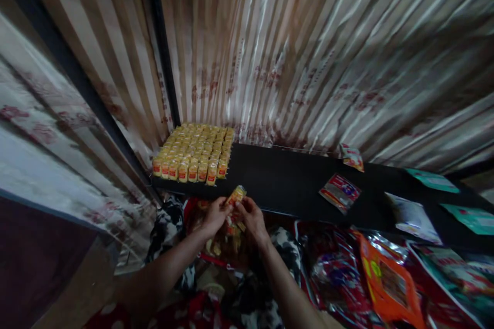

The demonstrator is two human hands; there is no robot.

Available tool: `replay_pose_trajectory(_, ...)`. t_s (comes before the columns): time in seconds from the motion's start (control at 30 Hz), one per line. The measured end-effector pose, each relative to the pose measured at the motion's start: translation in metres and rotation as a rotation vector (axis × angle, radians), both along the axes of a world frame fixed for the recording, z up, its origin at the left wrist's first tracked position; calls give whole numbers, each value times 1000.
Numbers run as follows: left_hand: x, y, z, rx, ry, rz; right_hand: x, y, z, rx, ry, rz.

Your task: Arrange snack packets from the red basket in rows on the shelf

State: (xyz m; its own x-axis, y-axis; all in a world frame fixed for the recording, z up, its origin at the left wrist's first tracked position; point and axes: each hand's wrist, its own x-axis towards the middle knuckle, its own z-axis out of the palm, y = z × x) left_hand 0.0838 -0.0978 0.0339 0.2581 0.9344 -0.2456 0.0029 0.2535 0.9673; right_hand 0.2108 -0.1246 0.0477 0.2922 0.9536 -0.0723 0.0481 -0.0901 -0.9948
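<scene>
Between my two hands is a small yellow snack packet [235, 195] with a red label, tilted upward. My left hand [217, 214] pinches its left side, fingers closed. My right hand [251, 217] has its thumb and fingers closed on the right side. Just below, a red-rimmed basket [188, 212] sits by my lap, with more yellow packets [227, 241] inside. Ahead and to the left, many like packets [196, 151] stand in tight rows on the black shelf [266, 175].
On the shelf's right lie a red packet [340, 193], a small white-and-red packet [351, 157], a white packet [412, 217] and green packets [432, 180]. Below are an orange packet [389, 282] and red packets [335, 267]. A patterned curtain [270, 51] hangs behind; a dark post [164, 46] stands left.
</scene>
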Motion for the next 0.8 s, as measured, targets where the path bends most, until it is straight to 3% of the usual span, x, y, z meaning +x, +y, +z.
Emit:
replay_pose_trajectory(0.13,2,7,0,49,54,92,-1,17,6,31,-149,9)
replay_pose_trajectory(0.3,-6,17,-1,214,345,227,-4,49,4,57,-325,-16)
replay_pose_trajectory(0.53,-18,39,-5,417,519,209,-17,88,-10,61,-501,-47)
replay_pose_trajectory(0.8,-24,54,-11,525,592,202,-27,103,-13,80,-515,-22)
